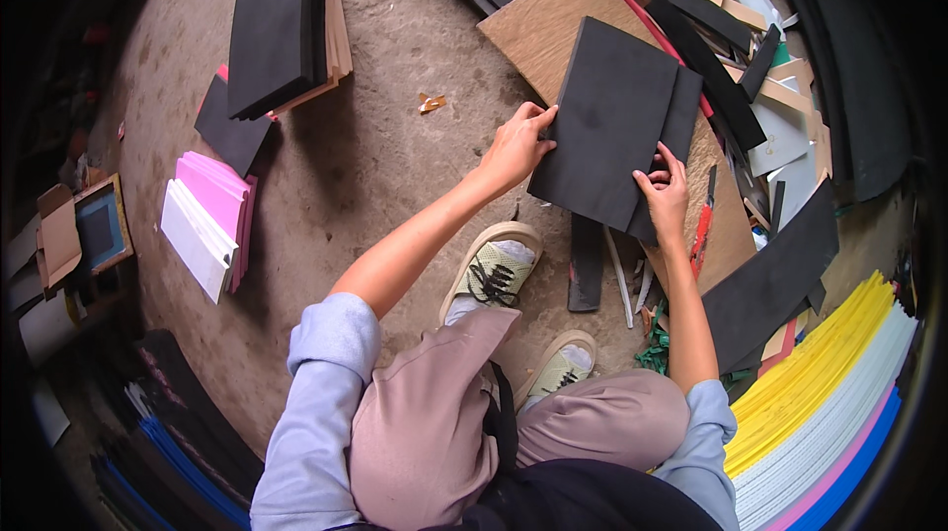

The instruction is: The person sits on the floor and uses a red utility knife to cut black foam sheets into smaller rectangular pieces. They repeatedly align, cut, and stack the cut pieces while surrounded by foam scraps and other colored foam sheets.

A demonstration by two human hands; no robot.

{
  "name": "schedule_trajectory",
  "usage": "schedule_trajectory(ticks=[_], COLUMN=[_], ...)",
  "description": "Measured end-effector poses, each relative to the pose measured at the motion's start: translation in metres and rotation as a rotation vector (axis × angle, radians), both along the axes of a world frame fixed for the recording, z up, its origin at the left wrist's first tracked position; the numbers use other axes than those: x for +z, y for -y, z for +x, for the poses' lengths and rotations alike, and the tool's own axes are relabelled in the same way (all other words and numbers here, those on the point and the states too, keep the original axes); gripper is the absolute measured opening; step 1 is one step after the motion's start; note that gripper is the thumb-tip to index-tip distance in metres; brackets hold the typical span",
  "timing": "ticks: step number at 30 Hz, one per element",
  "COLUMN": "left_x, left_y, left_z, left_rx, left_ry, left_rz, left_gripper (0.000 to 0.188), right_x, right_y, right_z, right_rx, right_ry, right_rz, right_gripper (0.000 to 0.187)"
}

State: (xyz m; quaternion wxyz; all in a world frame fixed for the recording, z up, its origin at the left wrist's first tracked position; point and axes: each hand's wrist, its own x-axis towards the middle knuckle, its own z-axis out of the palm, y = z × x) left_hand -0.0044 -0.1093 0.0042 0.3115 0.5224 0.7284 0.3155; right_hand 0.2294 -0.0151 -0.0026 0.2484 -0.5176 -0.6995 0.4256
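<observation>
A black rectangular sheet [607,116], which looks like foam, lies over a wooden board [721,225] in front of me. My left hand [518,148] pinches its left edge between thumb and fingers. At the sheet's lower right edge, my right hand [666,193] has its thumb and fingers closed on the rim. Another black piece [683,109] shows beneath, sticking out on the right. Right of my right hand lies a red-handled cutting tool [702,235] on the board, its blade pointing away from me.
Stacked black and tan sheets [272,28] stand at the upper left, with pink sheets [219,190] and white sheets [197,240] nearer. Offcuts [711,37] pile up at the upper right. Yellow sheets [820,363] sit lower right. My shoes [492,269] are just below the board.
</observation>
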Motion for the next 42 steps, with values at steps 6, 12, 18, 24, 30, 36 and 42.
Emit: schedule_trajectory(ticks=[6, 12, 18, 24, 30, 36, 42], left_x=[-0.003, -0.001, 0.001, -0.006, -0.003, 0.007, 0.010], left_y=[0.000, -0.001, -0.005, -0.017, -0.022, -0.041, -0.089], left_z=[-0.003, -0.002, -0.006, -0.013, -0.017, -0.019, -0.014], left_rx=[-0.008, -0.007, -0.015, -0.110, -0.177, -0.141, 0.065], left_ry=[0.024, 0.042, 0.081, 0.022, -0.030, -0.074, -0.271], left_rz=[0.015, -0.007, -0.054, -0.093, -0.176, -0.184, 0.122], left_gripper=[0.051, 0.051, 0.057, 0.074, 0.076, 0.072, 0.073], right_x=[-0.001, -0.002, -0.001, -0.005, -0.009, -0.009, -0.008], right_y=[0.001, 0.001, 0.001, -0.001, -0.003, -0.013, -0.015], right_z=[-0.002, 0.000, -0.002, 0.000, 0.001, 0.006, -0.002], right_rx=[0.001, 0.011, 0.001, 0.069, 0.103, 0.146, 0.144], right_ry=[0.004, 0.013, 0.015, 0.054, 0.052, 0.129, 0.088], right_rz=[-0.006, -0.021, -0.034, -0.012, -0.026, -0.088, -0.133], right_gripper=[0.055, 0.055, 0.057, 0.061, 0.064, 0.066, 0.070])
